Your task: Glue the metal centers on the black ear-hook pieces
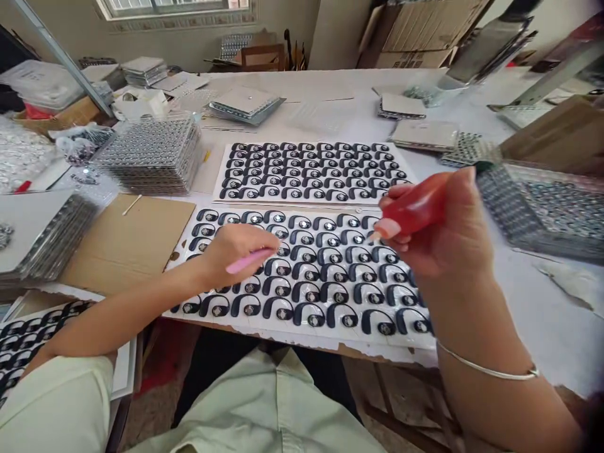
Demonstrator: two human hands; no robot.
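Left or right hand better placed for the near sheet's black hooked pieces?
Probably left: the left hand hovers over the near sheet's black hooked pieces, holding a pink stick. The right hand sits at the sheet's right end, gripping a red tube.

The left hand (240,251) reaches forward and low, curled closed, with the left forearm (127,314) stretching in from the lower left. The right hand (438,229) sits higher and nearby, its fingers (389,228) wrapped firmly and its wrist bent above the right forearm (486,371).
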